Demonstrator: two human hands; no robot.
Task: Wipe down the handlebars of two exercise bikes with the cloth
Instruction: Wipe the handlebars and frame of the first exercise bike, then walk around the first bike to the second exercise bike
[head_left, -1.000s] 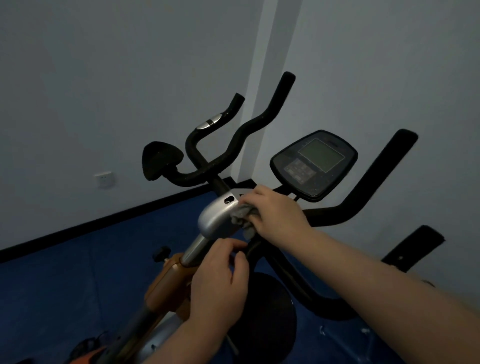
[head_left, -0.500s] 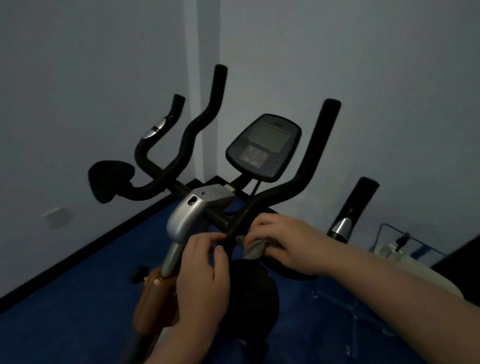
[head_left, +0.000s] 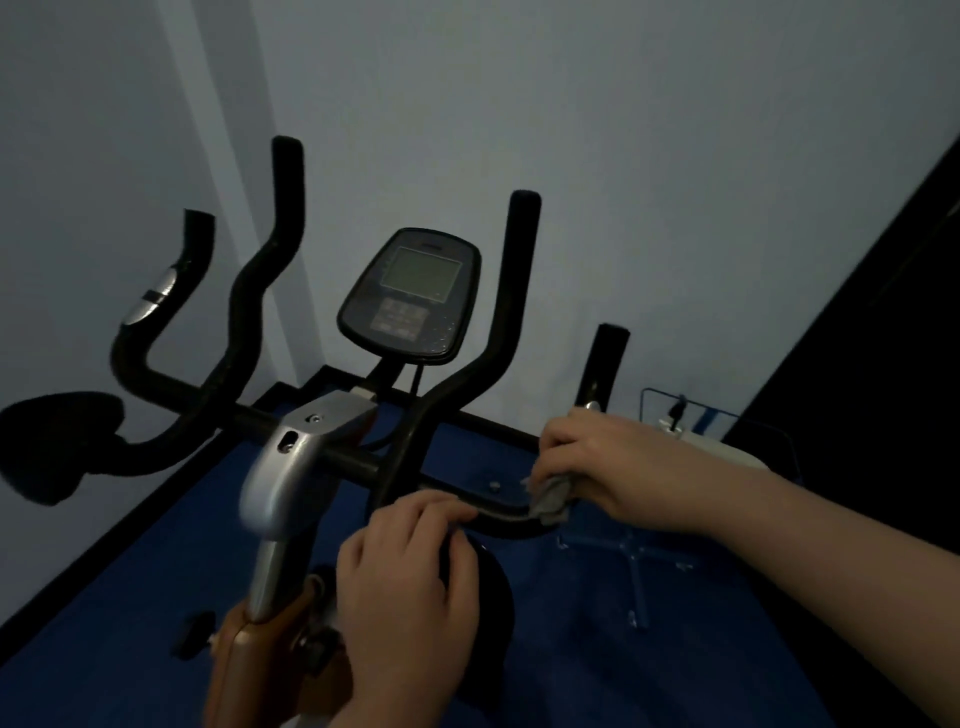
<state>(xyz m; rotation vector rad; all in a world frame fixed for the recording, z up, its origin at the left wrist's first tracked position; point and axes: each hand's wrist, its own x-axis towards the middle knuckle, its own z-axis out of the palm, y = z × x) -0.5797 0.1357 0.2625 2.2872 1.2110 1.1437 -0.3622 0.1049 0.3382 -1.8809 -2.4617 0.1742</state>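
Right hand (head_left: 613, 467) is clenched around a grey cloth (head_left: 551, 496), pressing it onto the lower right curve of the black handlebar (head_left: 498, 519). Cloth is bunched, not spread, so likely only a narrow strip of it touches the bar. Left hand (head_left: 405, 566) has its fingers curled over the same bar just inboard, holding the bar and nothing else; my read is it's bracing the bar so the wipe pressure doesn't rock the bike. Hands are near each other but apart.

Unwiped by the look of it: the upright right horn (head_left: 522, 270), the left side bars (head_left: 260, 291).

Console (head_left: 410, 296) sits between the horns, screen dark. Silver stem clamp (head_left: 296, 462) is motion-blurred.

Hard to tell: room is dim, so no dirt or wet streak is visible on the black bar. Cloth-to-bar contact is under the right hand's fingers, hidden. Second bike not clearly in frame; a white object (head_left: 696, 441) at right behind the forearm is unidentifiable. Blue floor (head_left: 597, 649) below.
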